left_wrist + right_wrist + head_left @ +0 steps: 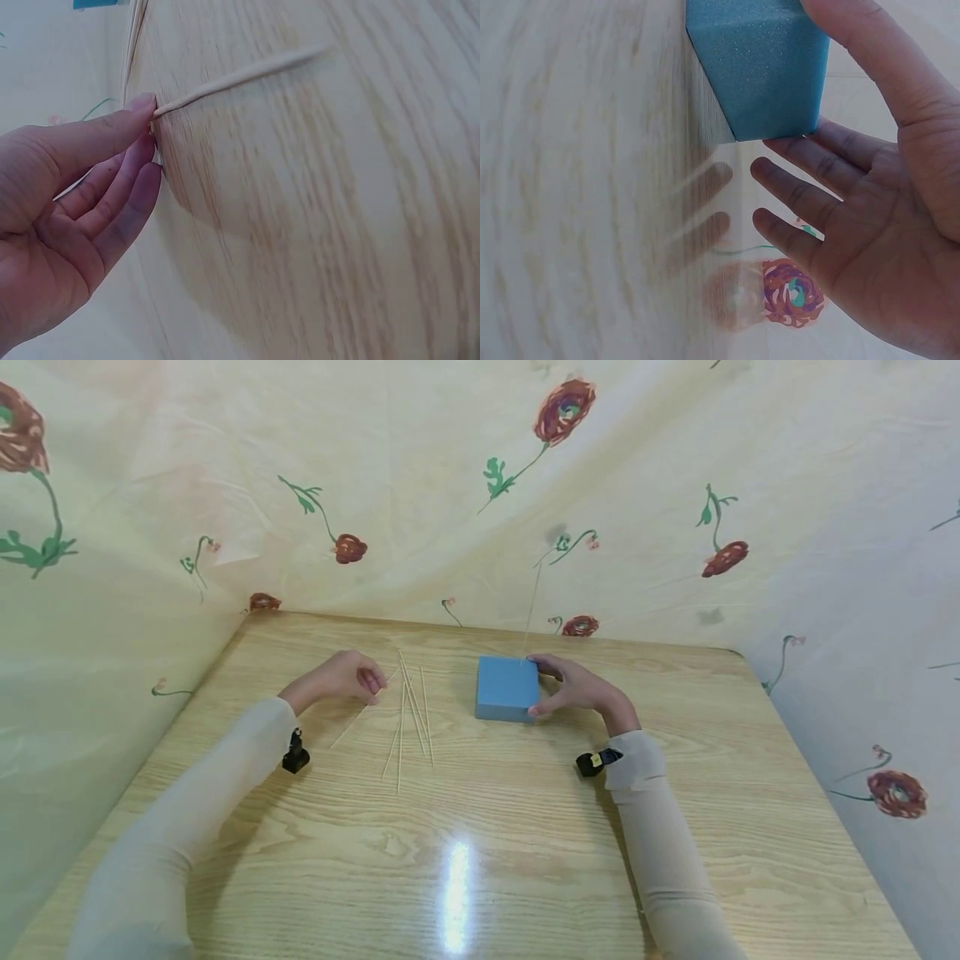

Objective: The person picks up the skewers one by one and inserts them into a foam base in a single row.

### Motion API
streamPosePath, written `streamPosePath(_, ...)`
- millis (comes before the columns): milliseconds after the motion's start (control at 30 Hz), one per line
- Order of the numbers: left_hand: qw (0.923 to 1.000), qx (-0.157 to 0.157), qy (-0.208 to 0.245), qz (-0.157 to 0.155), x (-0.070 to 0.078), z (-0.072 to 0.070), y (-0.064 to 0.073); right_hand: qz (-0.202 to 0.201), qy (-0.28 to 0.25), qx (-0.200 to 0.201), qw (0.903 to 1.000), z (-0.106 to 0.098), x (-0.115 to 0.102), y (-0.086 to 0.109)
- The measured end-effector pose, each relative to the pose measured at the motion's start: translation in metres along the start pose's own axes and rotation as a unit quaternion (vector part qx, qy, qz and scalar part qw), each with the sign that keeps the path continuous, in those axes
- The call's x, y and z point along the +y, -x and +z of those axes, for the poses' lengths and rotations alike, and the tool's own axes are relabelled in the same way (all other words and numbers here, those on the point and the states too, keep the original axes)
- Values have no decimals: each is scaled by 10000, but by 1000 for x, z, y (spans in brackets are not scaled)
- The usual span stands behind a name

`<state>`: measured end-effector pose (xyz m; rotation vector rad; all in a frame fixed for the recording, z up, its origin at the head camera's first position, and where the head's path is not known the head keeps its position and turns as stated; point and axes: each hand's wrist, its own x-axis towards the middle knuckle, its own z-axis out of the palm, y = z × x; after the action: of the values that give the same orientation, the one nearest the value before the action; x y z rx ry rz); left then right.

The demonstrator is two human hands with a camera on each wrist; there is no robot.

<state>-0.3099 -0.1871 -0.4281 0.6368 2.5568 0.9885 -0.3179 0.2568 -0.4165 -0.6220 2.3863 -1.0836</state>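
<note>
My left hand [352, 678] pinches a thin wooden skewer [348, 727] between thumb and fingertips. In the left wrist view, the tapered end of this skewer [240, 77] points away from the fingertips, over the tabletop. My right hand [581, 687] holds a square blue foam block [502, 681] at its right side, thumb at the front corner and fingers at the back corner. From the block's top, near the back right, one skewer [531, 610] stands upright with a slight tilt. Several loose skewers [401, 735] lie criss-crossed between the left hand and the block.
The wood-grain table [360, 868] ends at the back against a hanging cream sheet [420, 485] printed with red flowers. The sheet also runs along both sides. A small black camera sits on each wrist, the left one [296, 756] close above the tabletop.
</note>
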Motion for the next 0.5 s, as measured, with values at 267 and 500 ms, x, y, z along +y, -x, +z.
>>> streamPosePath(267,9999,-99,-89,-76,-6,-8,6,-1,-100,20,9999,1,0,0)
streamPosePath(500,9996,-163,-147,-193,-7,-13,11,10,-153,45,9999,2,0,1)
